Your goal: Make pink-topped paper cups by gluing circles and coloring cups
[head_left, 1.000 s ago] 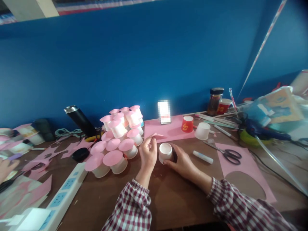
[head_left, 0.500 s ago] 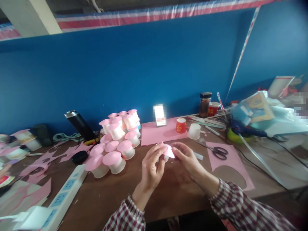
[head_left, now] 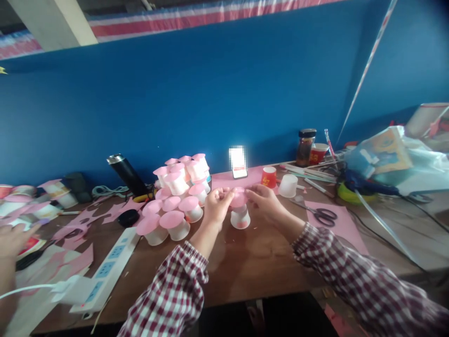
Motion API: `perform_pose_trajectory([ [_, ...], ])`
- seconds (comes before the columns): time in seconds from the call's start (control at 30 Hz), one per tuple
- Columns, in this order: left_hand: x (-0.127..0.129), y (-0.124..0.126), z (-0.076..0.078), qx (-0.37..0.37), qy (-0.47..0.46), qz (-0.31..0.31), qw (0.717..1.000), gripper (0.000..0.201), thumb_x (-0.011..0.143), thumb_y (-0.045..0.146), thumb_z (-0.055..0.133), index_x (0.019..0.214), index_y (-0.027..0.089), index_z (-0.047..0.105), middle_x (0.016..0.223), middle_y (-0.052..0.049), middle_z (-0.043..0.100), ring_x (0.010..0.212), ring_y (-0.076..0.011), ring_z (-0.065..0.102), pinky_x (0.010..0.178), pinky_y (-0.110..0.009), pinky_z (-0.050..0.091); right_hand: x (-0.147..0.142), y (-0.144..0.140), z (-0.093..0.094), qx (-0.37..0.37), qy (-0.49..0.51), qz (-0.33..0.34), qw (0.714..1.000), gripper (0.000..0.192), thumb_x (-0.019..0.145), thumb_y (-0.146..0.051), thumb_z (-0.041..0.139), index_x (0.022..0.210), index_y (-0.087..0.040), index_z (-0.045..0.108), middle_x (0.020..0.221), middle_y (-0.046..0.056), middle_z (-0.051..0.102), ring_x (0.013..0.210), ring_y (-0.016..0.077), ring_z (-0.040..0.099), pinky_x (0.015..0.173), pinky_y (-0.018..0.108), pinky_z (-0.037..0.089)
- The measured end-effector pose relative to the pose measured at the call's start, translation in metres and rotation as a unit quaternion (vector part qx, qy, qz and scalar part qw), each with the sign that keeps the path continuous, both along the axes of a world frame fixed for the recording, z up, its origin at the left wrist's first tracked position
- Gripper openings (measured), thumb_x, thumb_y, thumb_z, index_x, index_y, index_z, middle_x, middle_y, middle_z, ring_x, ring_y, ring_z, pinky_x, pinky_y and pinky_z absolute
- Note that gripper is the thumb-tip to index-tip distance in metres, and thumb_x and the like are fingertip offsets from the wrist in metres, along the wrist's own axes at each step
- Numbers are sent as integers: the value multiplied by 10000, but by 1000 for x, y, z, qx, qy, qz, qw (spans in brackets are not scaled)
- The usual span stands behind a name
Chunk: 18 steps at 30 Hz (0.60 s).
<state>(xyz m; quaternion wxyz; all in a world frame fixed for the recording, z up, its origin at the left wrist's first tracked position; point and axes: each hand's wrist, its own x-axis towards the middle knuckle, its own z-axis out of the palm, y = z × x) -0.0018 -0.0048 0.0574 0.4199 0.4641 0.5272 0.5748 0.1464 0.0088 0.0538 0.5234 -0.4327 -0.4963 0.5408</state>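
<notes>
Left hand (head_left: 216, 202) and right hand (head_left: 264, 200) closed from either side on a pink paper disc (head_left: 238, 199), pressing it onto an upturned white cup (head_left: 240, 217) standing on the brown surface (head_left: 245, 267). Judged near finished for this one: disc seated, maybe only needing pressing flat. Further left, someone else's hand (head_left: 12, 238), a power strip (head_left: 105, 271), then a pile of capped cups (head_left: 178, 196) just beside the left hand. To the right, a red cup (head_left: 269, 177), a bare white cup (head_left: 288, 186), scissors (head_left: 321, 214) on pink paper (head_left: 342, 224). Nothing between hands and cup.
</notes>
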Motion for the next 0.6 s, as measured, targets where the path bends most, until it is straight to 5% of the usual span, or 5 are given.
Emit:
perform_pose_trajectory([
  [0.17,-4,10,-11,-24,50,6,998,506,615,482,751,935,110,624,869,-112,692,723,-164,653,544,-224,489,-1,2,-4,-16,-9,1,1000,184,728,-285,676,832,-144,620,663,-5,595,520,67,501,459,189,382],
  [0.37,-6,5,-18,-40,86,10,995,452,655,540,680,811,115,669,720,-45,677,629,-143,607,539,-237,460,5,-3,-13,-30,-9,12,999,191,722,-293,684,812,-136,623,675,3,601,539,70,511,467,185,394],
  [0.6,-9,8,-23,-15,112,5,994,424,633,501,716,822,121,707,848,-86,712,809,-188,637,716,-266,472,5,-6,-19,-40,-13,-7,999,195,703,-267,700,817,-131,621,645,-3,596,513,67,496,461,188,395],
])
